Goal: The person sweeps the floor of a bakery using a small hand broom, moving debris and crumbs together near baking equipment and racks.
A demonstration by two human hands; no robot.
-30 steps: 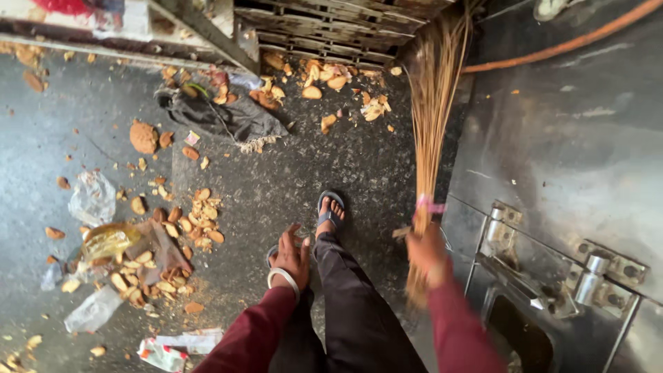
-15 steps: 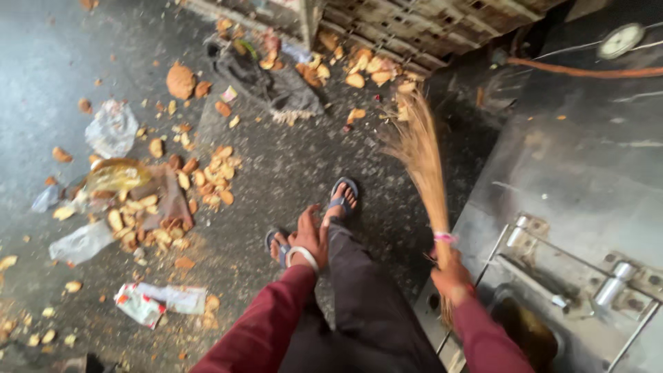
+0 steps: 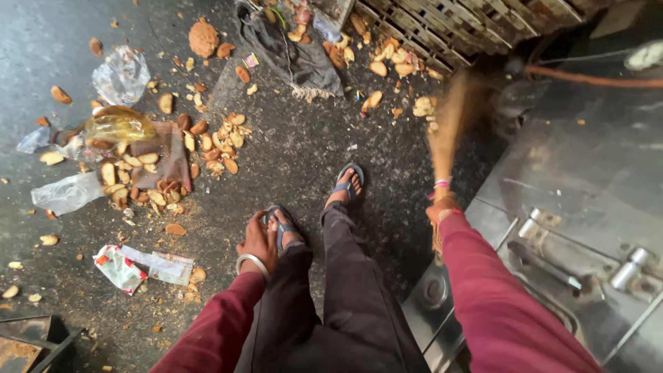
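My right hand [image 3: 442, 209] grips the bound handle of a straw broom [image 3: 450, 128], whose blurred bristles point away toward scraps near the metal grate. My left hand [image 3: 259, 243], with a metal bangle on the wrist, hangs by my left knee and holds nothing, fingers loosely curled. Both sleeves are dark red. My feet in sandals [image 3: 345, 183] stand on the dark wet floor. Broken biscuit pieces [image 3: 200, 135] lie scattered to the left and ahead.
Crumpled clear plastic bags [image 3: 121, 72], a torn wrapper [image 3: 141, 266] and a brown cloth [image 3: 162, 155] lie at the left. A dark rag [image 3: 290, 55] sits ahead by a slatted grate [image 3: 469, 27]. A steel machine [image 3: 587, 207] with an orange hose [image 3: 594, 79] stands at the right.
The broom has swung from upright by the machine to a forward sweep over the floor. The view has tilted down and shifted right; my left hand stays by my knee.
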